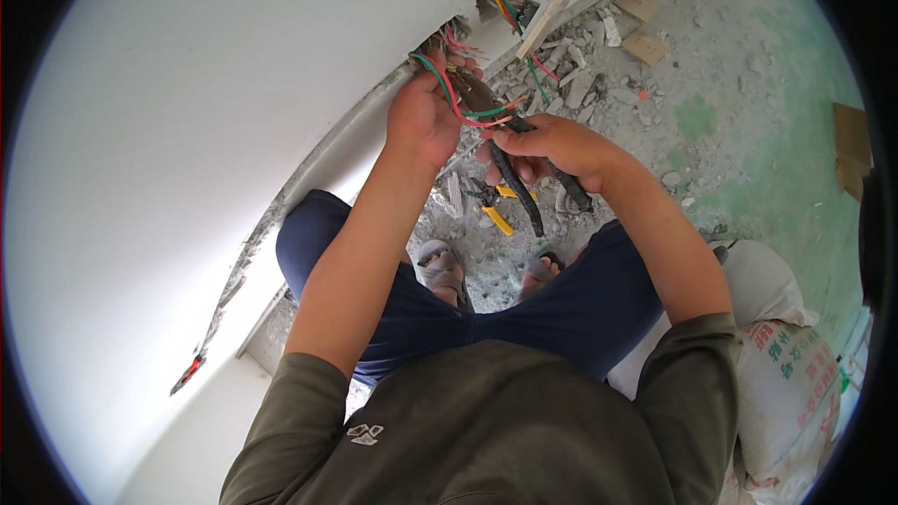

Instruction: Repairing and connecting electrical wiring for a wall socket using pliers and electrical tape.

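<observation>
At the broken-out opening low in the white wall, my left hand (426,120) is closed around electrical wires, with its fingers partly hidden behind them. A red wire (450,93) and a green wire (483,114) curve out past the wrist, their bare copper ends (516,105) pointing right. My right hand (566,145) grips pliers (506,182) by their black handles. The pliers' dark jaws reach up toward my left fingers; what lies between the jaws cannot be made out. On the rubble below lies a yellow-handled hand tool (498,219).
Another wall opening with coloured wires (505,9) is farther right, beside a pale strip (543,26). Broken masonry (580,89) covers the floor along the wall. White sacks (786,383) stand at my right. A red tool (191,371) is at far left.
</observation>
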`<state>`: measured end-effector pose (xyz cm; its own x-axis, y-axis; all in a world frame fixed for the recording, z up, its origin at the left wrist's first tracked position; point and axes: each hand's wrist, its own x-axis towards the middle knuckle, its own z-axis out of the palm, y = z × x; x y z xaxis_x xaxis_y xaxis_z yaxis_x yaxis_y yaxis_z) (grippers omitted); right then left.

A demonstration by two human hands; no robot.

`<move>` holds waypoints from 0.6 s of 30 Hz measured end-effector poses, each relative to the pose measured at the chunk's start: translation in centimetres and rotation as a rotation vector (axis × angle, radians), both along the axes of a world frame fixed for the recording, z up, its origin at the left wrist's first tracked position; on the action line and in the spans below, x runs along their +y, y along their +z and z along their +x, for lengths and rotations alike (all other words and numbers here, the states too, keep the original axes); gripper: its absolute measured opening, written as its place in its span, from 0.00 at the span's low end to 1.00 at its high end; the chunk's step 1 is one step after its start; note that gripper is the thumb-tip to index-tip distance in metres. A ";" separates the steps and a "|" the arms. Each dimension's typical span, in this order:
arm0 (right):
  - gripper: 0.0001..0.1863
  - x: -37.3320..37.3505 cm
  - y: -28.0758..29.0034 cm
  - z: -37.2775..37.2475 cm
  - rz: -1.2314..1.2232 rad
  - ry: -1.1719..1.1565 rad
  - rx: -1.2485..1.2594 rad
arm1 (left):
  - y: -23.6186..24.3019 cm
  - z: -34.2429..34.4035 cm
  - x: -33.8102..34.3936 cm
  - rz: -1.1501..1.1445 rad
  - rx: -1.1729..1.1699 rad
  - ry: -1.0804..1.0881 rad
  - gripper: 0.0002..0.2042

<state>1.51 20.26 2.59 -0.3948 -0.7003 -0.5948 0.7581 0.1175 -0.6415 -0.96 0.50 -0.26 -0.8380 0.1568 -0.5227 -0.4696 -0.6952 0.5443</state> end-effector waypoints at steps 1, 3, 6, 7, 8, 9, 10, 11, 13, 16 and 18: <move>0.16 -0.1 -0.1 0.1 -0.001 0.001 -0.002 | 0.1 0.0 0.1 -0.001 -0.002 0.001 0.11; 0.17 -0.3 -0.3 0.5 -0.046 -0.083 0.044 | 0.2 0.0 0.2 -0.023 -0.014 0.010 0.11; 0.18 -0.2 0.7 0.4 -0.131 -0.108 -0.214 | 0.6 -0.1 0.4 0.003 -0.068 0.051 0.08; 0.18 -0.1 0.6 0.5 -0.132 -0.107 -0.215 | 0.7 -0.1 0.5 0.003 -0.069 0.052 0.08; 0.19 0.0 0.3 0.7 -0.205 -0.122 -0.233 | 0.9 -0.1 0.6 0.002 -0.071 0.053 0.08; 0.20 0.0 -0.1 0.9 -0.278 -0.137 -0.251 | 1.0 -0.1 0.6 0.002 -0.072 0.053 0.08; 0.20 -0.2 -0.5 1.1 -0.280 -0.135 -0.251 | 0.9 -0.1 0.4 0.000 -0.072 0.056 0.08; 0.20 -0.6 -0.9 1.5 -0.411 -0.175 -0.340 | 0.9 0.0 0.3 0.011 -0.075 0.052 0.08; 0.20 -1.0 -1.5 2.2 -0.539 -0.215 -0.427 | 1.0 0.0 0.3 0.024 -0.077 0.048 0.08; 0.20 -1.5 -2.6 3.5 -0.856 -0.307 -0.739 | 1.1 -0.1 0.7 0.008 -0.086 0.034 0.08; 0.21 -2.0 -3.3 4.2 -1.024 -0.341 -0.758 | 0.8 -0.1 0.9 0.002 -0.100 0.032 0.08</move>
<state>5.66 18.24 -0.68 -0.4451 -0.8954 -0.0090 0.8614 -0.4309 0.2690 -1.11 1.38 0.59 -0.7862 0.1318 -0.6038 -0.4990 -0.7118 0.4943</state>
